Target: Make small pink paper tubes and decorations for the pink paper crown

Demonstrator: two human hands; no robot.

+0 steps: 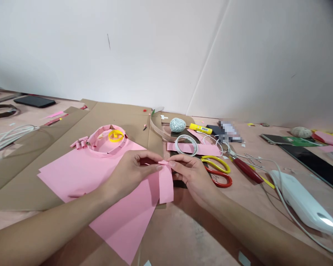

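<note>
Between my two hands hangs a pink paper strip [166, 186], its top edge rolled into a thin tube. My left hand [130, 168] pinches the roll's left end between thumb and fingers. At the other end, my right hand [192, 173] pinches it the same way. Beneath and to the left lie larger pink paper sheets [122, 232]. A ring of pink paper [94, 147] rests on their far edge, with a yellow tape roll [115, 136] inside and several small pink paper rolls [80, 143] beside it.
Brown cardboard [122, 114] underlies the papers. Right of my hands are scissors [218, 170], a white tape roll [186, 145], a patterned stone [177, 125], a yellow glue stick [200, 128] and a red-handled tool [246, 170]. A white device [305, 203] with cables lies far right, a phone [34, 101] far left.
</note>
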